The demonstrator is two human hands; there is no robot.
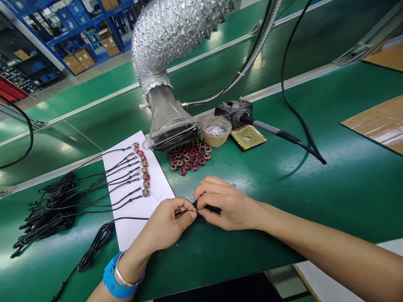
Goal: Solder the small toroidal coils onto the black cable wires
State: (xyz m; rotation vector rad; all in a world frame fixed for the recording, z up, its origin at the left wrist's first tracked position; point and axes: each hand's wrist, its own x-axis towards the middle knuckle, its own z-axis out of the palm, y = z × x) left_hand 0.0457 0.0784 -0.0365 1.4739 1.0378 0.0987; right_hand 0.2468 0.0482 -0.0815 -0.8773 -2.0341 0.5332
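My left hand [166,222] pinches a thin black cable [132,218] close to its stripped end, where a fine gold-coloured wire shows. My right hand [226,205] grips a small black part [204,209] at that same spot, mostly hidden by my fingers. The two hands nearly meet over the green mat [315,201]. To the left, a white paper sheet [126,228] carries a row of several cables ending in small copper-wound coils [143,167]. A coiled black cable [97,243] lies under my left wrist.
A heap of red-and-copper toroid coils [189,156] lies beyond my hands. Behind it stand a fume extractor hood [170,121] on a foil duct, a solder pot [215,132], a sponge tray [247,137] and a soldering iron [277,134]. Tangled finished cables [50,209] lie far left.
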